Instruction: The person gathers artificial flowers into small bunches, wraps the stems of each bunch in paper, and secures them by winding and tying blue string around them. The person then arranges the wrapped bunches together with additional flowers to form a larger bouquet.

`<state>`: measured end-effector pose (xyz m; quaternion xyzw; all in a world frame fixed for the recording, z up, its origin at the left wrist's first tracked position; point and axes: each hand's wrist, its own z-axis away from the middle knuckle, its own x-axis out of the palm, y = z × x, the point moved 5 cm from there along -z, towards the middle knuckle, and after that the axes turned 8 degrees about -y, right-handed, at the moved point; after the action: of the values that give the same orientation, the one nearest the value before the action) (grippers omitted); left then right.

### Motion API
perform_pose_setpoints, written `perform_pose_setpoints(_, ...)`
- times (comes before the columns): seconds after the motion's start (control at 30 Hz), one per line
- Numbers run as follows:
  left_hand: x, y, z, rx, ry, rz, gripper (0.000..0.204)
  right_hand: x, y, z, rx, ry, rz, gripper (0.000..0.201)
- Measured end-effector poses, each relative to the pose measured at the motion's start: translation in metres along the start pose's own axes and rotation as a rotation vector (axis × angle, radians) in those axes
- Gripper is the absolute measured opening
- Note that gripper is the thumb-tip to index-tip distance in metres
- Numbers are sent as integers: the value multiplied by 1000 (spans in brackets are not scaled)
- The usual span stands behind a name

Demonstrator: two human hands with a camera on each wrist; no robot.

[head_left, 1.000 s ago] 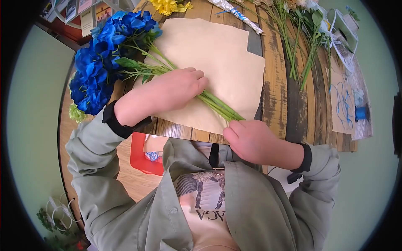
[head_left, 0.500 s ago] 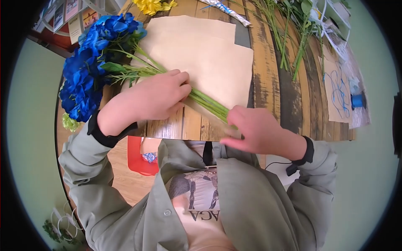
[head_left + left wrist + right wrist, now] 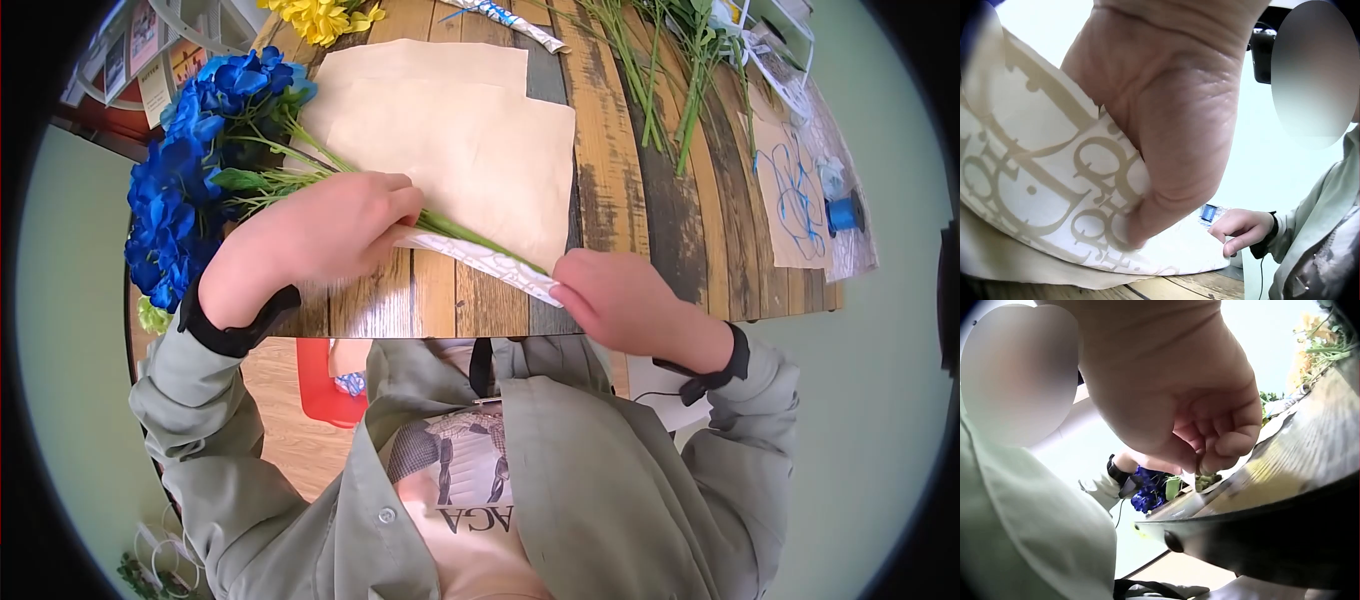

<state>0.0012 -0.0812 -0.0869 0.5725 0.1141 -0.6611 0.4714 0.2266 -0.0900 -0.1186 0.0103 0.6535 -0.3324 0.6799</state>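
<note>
Blue hydrangeas (image 3: 175,190) lie at the left of the table, their green stems (image 3: 478,238) slanting right across beige wrapping paper (image 3: 450,150). The paper's near edge is folded up over the stems and shows a white underside with tan lettering (image 3: 1041,181). My left hand (image 3: 335,225) grips this edge near the middle of the stems, its thumb pressed on the patterned side in the left wrist view. At the stem ends, my right hand (image 3: 615,300) pinches the paper's near right corner between thumb and fingers. The left fingertips are hidden behind the paper.
Yellow flowers (image 3: 318,18) and a narrow wrapped roll (image 3: 512,24) lie at the back. Loose green stems (image 3: 645,85) are at the back right. A blue ribbon spool (image 3: 845,214) stands at the far right. Below the table edge is a red bin (image 3: 322,385).
The paper's near edge has been lifted and folded over the stems, baring its patterned underside. My right hand has let go of the stem ends and now holds the paper corner.
</note>
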Motion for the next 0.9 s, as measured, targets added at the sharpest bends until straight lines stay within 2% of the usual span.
perform_pose_setpoints(0.13,-4,-8,-11,-55,28,-66,13,1,9,-5,0,-17,-84,13)
perform_pose_setpoints(0.17,-7,-9,-13,-63,31,-67,13,0,9,-6,50,-64,-56,14)
perform_pose_setpoints(0.23,-9,-8,-21,-116,-29,-168,14,-8,0,-11,86,-114,-23,14)
perform_pose_setpoints(0.3,-10,-12,-27,-105,-21,-165,14,-26,-28,-26,-16,105,252,17)
perform_pose_setpoints(0.4,-12,-15,-31,-122,-44,-154,13,-16,-53,-51,-167,114,188,21)
perform_pose_setpoints(0.47,-15,-14,-33,-99,-86,-106,14,-6,-55,-66,-164,198,256,27)
perform_pose_setpoints(0.53,-18,-23,-33,-170,-149,-21,18,13,-46,-78,-9,-188,542,31)
perform_pose_setpoints(0.6,-19,-35,-32,-151,-144,103,19,14,-44,-82,-19,-207,539,32)
perform_pose_setpoints(0.7,-45,-54,-14,-177,39,75,21,17,-37,-82,15,-206,488,32)
perform_pose_setpoints(0.73,-55,-58,-4,-246,73,99,21,16,-36,-82,-28,-112,440,29)
perform_pose_setpoints(0.77,-60,-65,7,-224,190,56,19,13,-36,-81,-69,-18,392,26)
perform_pose_setpoints(0.8,-65,-70,17,-202,307,12,18,12,-35,-80,-74,-16,388,26)
perform_pose_setpoints(0.87,-73,-55,39,-309,543,-293,21,13,-36,-81,-107,-83,461,24)
perform_pose_setpoints(0.9,-73,-48,48,-450,588,-233,26,13,-35,-81,-111,-75,455,24)
